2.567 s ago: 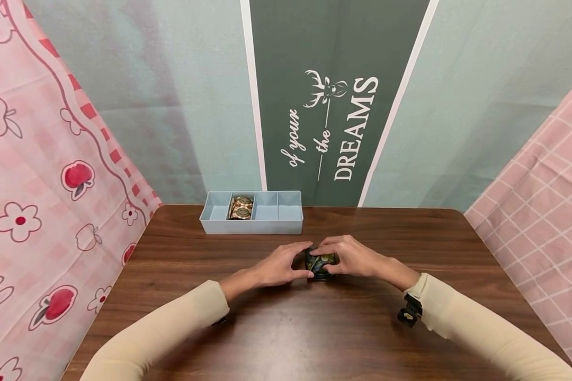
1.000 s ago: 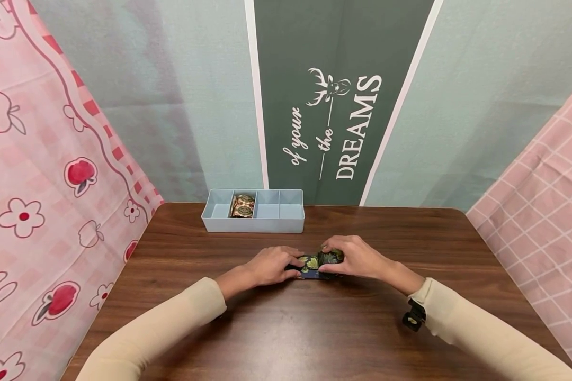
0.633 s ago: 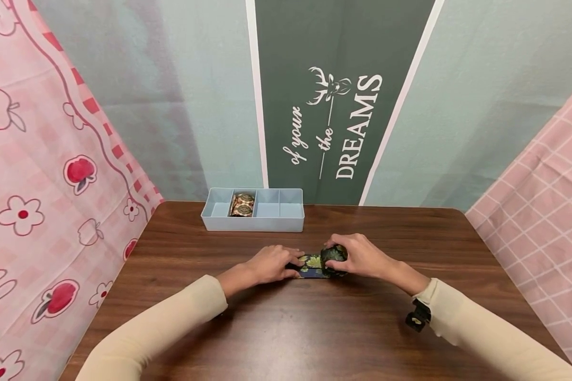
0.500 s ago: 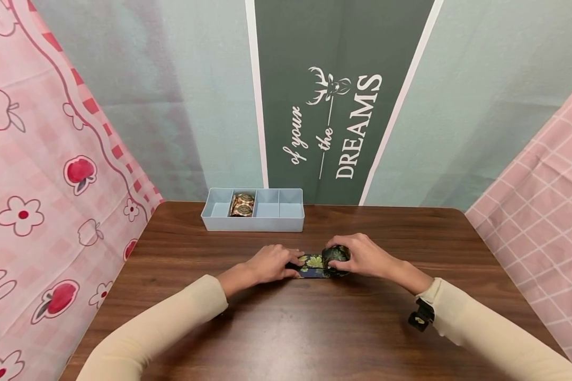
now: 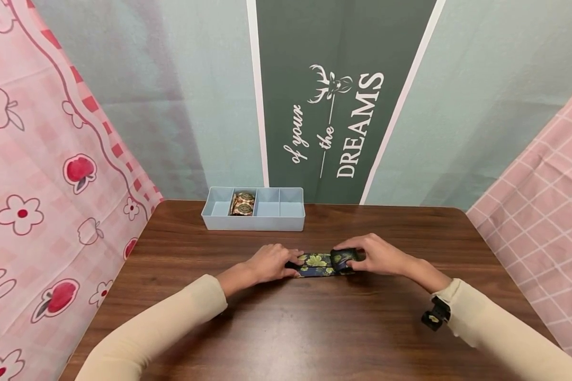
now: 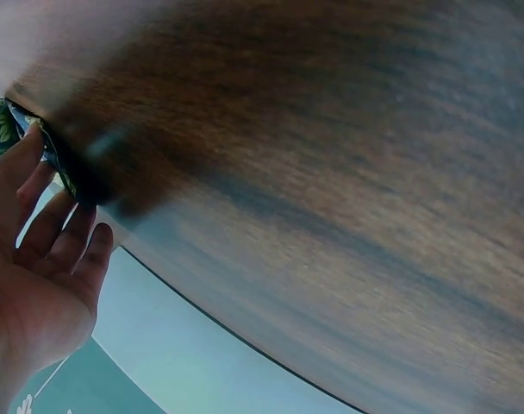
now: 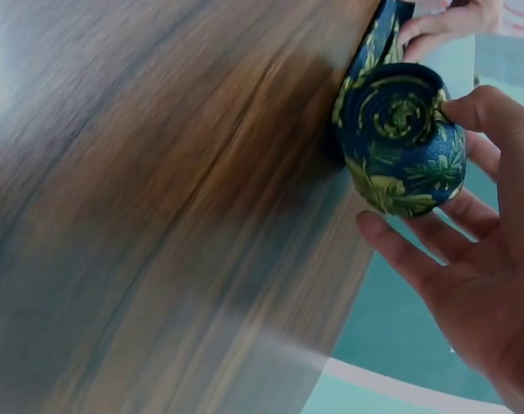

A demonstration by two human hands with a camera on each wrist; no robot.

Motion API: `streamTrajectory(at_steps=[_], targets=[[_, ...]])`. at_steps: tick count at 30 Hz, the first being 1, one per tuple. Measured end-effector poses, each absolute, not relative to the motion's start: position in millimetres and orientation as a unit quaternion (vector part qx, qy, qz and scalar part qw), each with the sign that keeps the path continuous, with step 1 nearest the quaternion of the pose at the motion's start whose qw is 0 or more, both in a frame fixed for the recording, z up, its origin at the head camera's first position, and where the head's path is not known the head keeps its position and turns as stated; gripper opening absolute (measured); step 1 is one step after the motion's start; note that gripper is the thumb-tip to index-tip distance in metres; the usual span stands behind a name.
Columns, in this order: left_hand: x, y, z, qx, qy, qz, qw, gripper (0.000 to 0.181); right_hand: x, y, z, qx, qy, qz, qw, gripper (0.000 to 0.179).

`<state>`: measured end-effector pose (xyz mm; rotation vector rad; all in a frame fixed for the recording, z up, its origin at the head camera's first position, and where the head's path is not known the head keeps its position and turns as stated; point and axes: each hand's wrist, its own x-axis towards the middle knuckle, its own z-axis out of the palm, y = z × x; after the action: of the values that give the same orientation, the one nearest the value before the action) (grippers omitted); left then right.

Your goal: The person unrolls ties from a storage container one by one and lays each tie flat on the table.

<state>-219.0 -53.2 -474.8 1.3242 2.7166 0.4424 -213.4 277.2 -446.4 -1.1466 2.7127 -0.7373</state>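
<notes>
head view: tie (image 5: 316, 260) spans left hand (image 5: 269, 263) to right hand (image 5: 383, 256); slack left hold may let it slide. left wrist: left hand, part-closed, pinches end (image 6: 0, 131). right wrist: right hand, part-closed, grips coil (image 7: 408, 164); loosened grip may unroll it.

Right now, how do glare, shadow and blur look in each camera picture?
Head: soft glare on the brown wooden table; left wrist: table grain smeared, dark shadow near the left hand; right wrist: pale glare at upper left, spiral readable on the navy floral fabric roll.
</notes>
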Motion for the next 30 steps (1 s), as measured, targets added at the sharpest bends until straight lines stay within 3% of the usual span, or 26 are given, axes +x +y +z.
streamTrajectory(at_steps=[10,20,30], targets=[[-220,-50,-474,0.437,0.889,0.127,0.048,0.032,-212,311,-457,-0.360,0.869,-0.333,0.073,0.041],[-222,-38,-468,0.445,0.888,0.112,0.015,0.025,-216,305,-452,-0.381,0.876,-0.293,0.036,0.036],[-221,-9,-468,0.443,0.887,0.124,0.039,0.043,-217,288,-449,-0.366,0.904,-0.220,-0.008,0.038]])
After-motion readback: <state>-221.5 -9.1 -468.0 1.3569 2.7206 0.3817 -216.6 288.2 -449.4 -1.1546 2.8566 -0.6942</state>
